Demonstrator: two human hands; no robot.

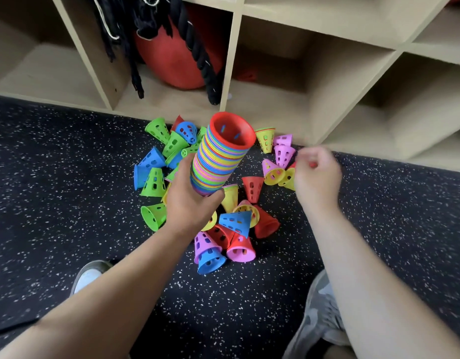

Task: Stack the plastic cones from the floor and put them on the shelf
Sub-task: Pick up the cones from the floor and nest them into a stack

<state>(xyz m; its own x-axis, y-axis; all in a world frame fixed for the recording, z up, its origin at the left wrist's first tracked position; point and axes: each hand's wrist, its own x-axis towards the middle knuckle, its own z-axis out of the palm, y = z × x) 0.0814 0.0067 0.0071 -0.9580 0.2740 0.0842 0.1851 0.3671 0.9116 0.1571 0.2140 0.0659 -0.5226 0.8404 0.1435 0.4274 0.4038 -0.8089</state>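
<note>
The stack of nested cones, a red one on top with its wide mouth tilted toward the camera, is held in the air above the speckled black floor. The left hand grips the stack's lower end, fingers wrapped round it. Right of the stack, the right hand is blurred, fingers curled near a speck of red; whether it holds anything cannot be told. Loose cones lie scattered under and around the stack. Behind the stack stands the wooden shelf; 1 compartment, up and left of the stack, holds a red ball and black rope.
</note>
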